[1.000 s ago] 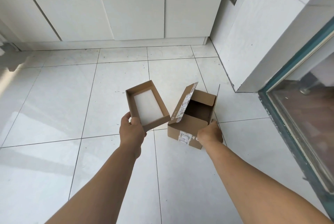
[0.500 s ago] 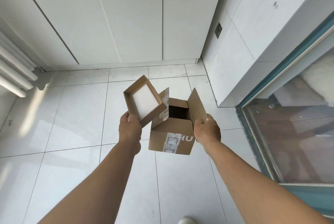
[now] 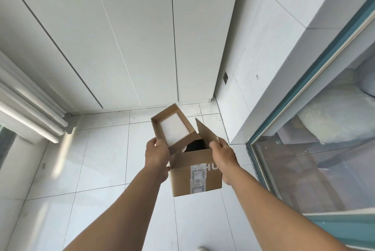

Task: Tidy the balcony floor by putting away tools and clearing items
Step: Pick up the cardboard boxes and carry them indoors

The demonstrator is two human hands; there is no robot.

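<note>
A person stands on a tiled balcony floor (image 3: 105, 161), both arms reaching to centre frame, each of the two hands clamped on cardboard. The left hand (image 3: 157, 156) grips the near corner of a shallow open tray box (image 3: 172, 129) lined with a white pad, tilting it over the mouth of a taller carton. The right hand (image 3: 222, 156) clasps that carton (image 3: 194, 175) at its right side, just below a raised flap; the carton is held in the air, its dark interior partly covered by the tray. White cupboard doors (image 3: 132, 37) fill the upper frame, a glass door (image 3: 324, 159) the right. Judging by this view, the two boxes are gathered and the floor around them looks cleared; nesting them and carrying them off appears to remain.
</note>
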